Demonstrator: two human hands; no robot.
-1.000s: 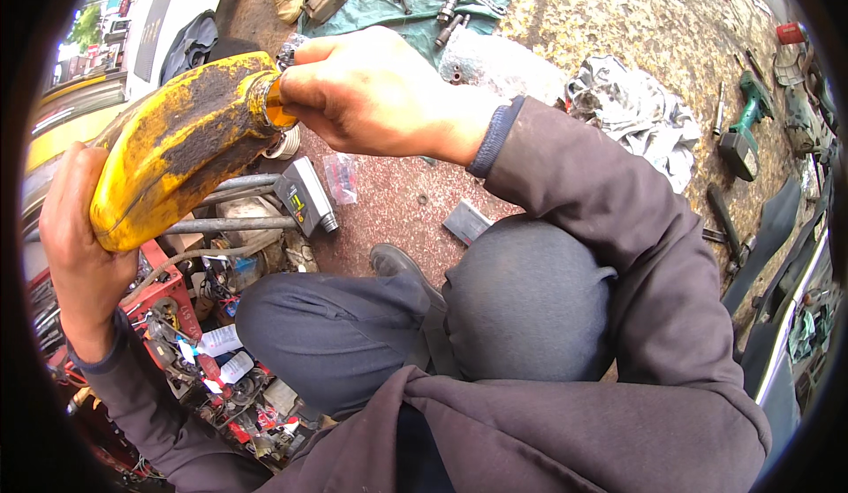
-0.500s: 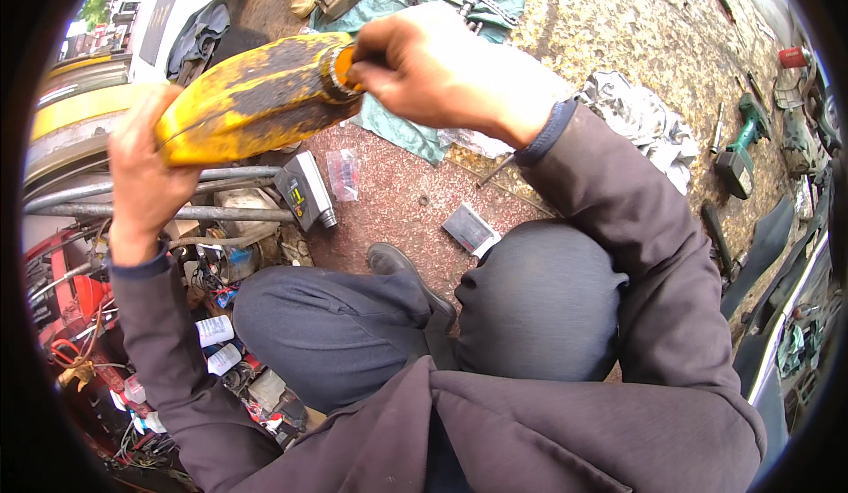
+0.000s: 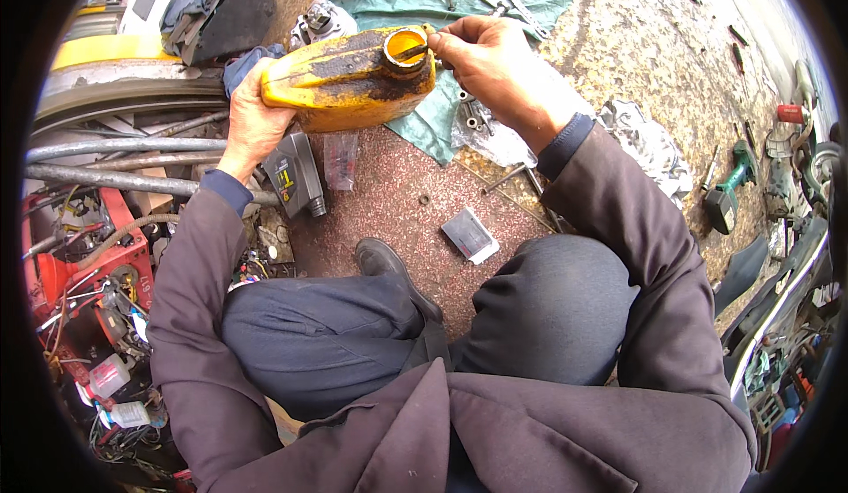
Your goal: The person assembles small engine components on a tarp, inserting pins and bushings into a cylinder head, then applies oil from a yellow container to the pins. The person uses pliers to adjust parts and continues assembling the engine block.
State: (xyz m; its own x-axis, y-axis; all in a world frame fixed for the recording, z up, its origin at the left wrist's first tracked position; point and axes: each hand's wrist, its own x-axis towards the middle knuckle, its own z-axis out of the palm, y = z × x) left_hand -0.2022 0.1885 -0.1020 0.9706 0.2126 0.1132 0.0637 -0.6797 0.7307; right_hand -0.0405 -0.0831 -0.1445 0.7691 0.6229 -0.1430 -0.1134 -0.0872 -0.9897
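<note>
A yellow plastic jug (image 3: 340,73), heavily smeared with black grime, is held tilted up over the floor. My left hand (image 3: 253,126) is closed around its left end. Its round open mouth (image 3: 389,51) faces up at the right, and something thin and dark shows inside the opening. Beside that mouth is my right hand (image 3: 499,69), thumb and fingers pinched together at the rim. What those fingers hold, if anything, I cannot make out. Below the jug, a grey oil bottle (image 3: 296,175) leans next to a small clear plastic bag (image 3: 340,162).
Tools and metal parts lie on a green cloth (image 3: 380,3) at the far side. A small flat grey box (image 3: 469,234) sits on the red floor by my right knee. Metal pipes (image 3: 124,170) and red machinery crowd the left. A green cordless tool (image 3: 731,188) lies right.
The jug has shifted right, and its mouth has turned up toward me. My left hand moved right with it. My right hand went from the mouth's opening to its right rim.
</note>
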